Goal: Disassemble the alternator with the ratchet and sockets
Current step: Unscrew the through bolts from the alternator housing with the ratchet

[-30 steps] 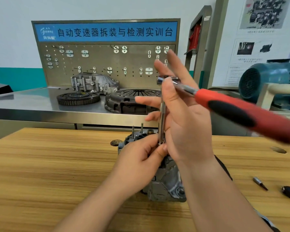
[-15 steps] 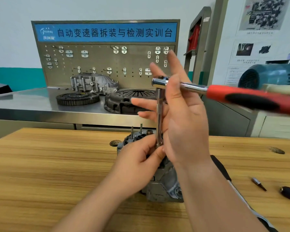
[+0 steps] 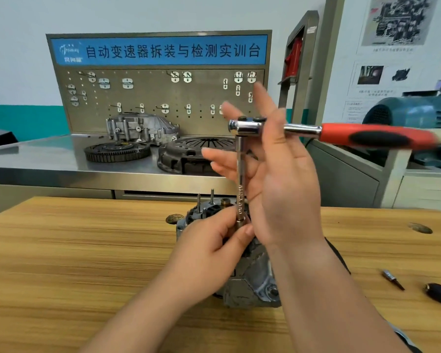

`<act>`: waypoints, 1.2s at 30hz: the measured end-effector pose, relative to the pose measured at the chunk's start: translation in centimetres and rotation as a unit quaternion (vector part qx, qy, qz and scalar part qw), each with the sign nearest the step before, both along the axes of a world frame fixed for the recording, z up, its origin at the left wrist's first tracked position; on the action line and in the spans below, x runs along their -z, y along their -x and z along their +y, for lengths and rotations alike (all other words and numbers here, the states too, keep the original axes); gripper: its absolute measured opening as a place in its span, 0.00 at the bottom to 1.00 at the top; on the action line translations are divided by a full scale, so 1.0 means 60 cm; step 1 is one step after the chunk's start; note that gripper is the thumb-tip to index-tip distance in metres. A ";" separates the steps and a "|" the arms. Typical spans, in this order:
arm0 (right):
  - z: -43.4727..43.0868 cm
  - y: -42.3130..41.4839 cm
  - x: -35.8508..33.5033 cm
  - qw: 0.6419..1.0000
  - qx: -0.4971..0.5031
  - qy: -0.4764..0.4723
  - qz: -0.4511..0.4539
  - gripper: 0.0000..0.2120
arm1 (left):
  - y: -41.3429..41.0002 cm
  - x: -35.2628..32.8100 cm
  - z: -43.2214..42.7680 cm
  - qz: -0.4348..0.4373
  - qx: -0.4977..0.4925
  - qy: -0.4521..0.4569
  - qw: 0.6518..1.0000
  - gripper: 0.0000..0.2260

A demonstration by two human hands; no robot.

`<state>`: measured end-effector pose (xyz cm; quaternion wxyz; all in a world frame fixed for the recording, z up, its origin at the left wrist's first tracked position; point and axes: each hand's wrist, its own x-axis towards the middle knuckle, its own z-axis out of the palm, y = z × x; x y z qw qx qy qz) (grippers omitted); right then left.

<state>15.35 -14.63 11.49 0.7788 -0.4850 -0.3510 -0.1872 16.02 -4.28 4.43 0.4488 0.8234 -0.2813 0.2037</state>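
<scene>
Alternator (image 3: 250, 284): ratchet (image 3: 247, 127) fitted.
Right hand (image 3: 285, 179), fingers straight, masks ratchet neck; my left hand (image 3: 209, 253) pinches extension (image 3: 239, 174) foot. Bit (image 3: 393, 278) right of alternator. Extension vertical, ratchet pointing right.

The left hand (image 3: 211, 253) is set low, fingers curled, thumb and forefinger pinched round the foot of the extension bar (image 3: 240, 179). The right hand (image 3: 283, 184) is raised upright beside it, fingers splayed and straight.

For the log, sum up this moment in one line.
left hand pinches extension bar | right hand open-fingered across ratchet | alternator beneath
</scene>
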 end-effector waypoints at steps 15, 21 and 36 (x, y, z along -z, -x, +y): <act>-0.007 -0.005 -0.001 0.999 -0.024 0.011 0.041 0.18 | 0.002 -0.002 0.007 0.014 0.021 0.005 1.000 0.16; -0.007 -0.002 -0.002 0.999 -0.002 0.003 0.035 0.14 | 0.001 -0.001 0.004 -0.001 -0.007 -0.012 1.000 0.14; 0.000 -0.004 0.000 0.997 -0.040 0.007 0.059 0.15 | 0.001 0.002 -0.002 -0.006 -0.025 0.011 1.000 0.16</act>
